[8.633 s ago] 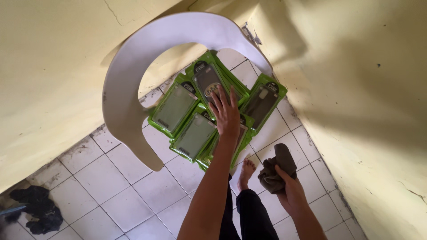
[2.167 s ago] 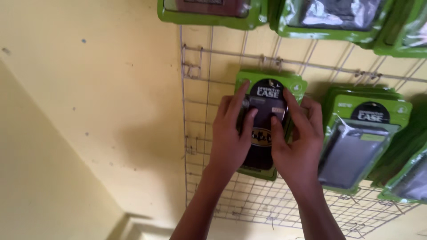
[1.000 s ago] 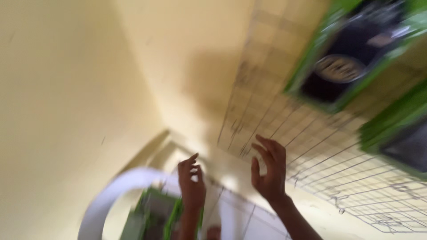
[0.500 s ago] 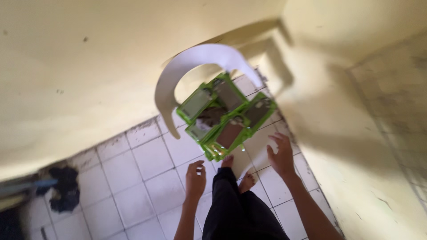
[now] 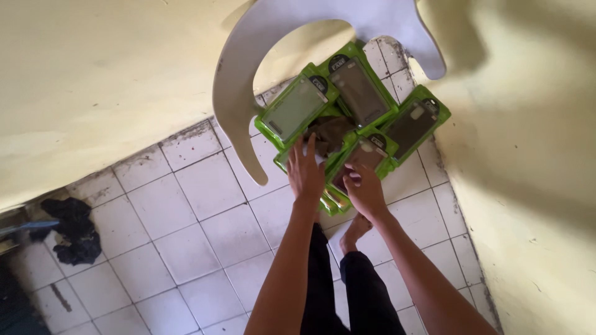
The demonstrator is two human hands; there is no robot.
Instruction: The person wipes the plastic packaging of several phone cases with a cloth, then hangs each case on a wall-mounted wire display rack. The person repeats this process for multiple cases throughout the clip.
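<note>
Both hands have come down from the wall grid to the chair (image 5: 239, 93). Left hand (image 5: 305, 174) and right hand (image 5: 365, 189), fingers spread, holding nothing, touch the packs (image 5: 360, 93) at the seat's front edge.

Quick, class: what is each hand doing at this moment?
Left hand: open, flat on the pile of green phone-case packs.
Right hand: fingers on one green pack; grip cannot be told.
</note>
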